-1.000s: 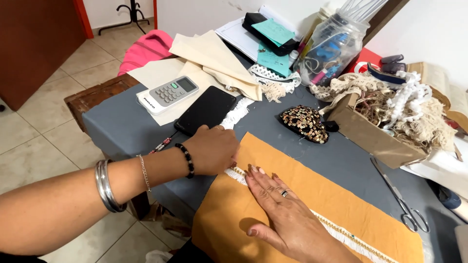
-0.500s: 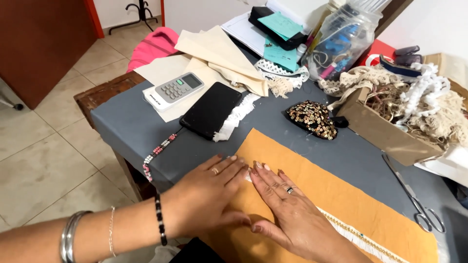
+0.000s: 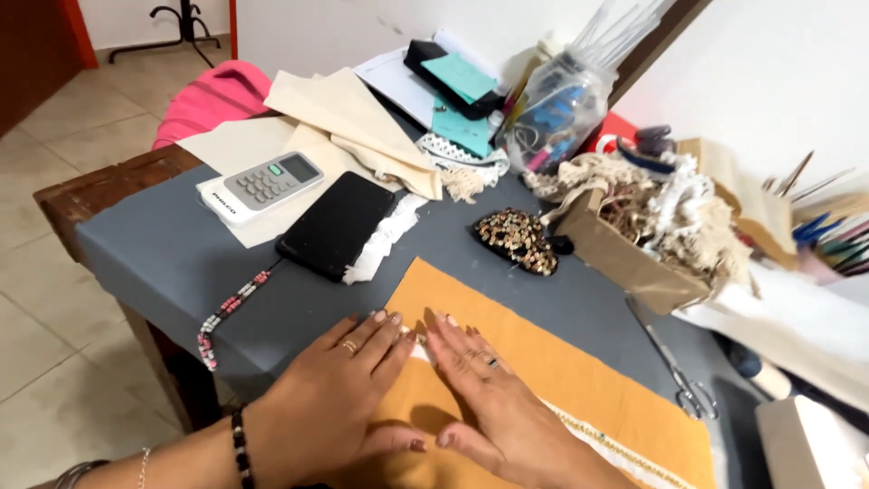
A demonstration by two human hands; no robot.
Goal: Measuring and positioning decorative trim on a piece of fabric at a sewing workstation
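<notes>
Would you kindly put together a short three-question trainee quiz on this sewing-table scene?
1. True or false: both hands, left hand and right hand, lie flat on the mustard fabric.
2. What lies right of the fabric on the grey table: A) pliers B) scissors C) ruler?
3. Which dark flat item lies beside the white remote control?

Key
1. True
2. B
3. The black phone

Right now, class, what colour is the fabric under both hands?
Mustard orange fabric, seen in the head view.
</notes>
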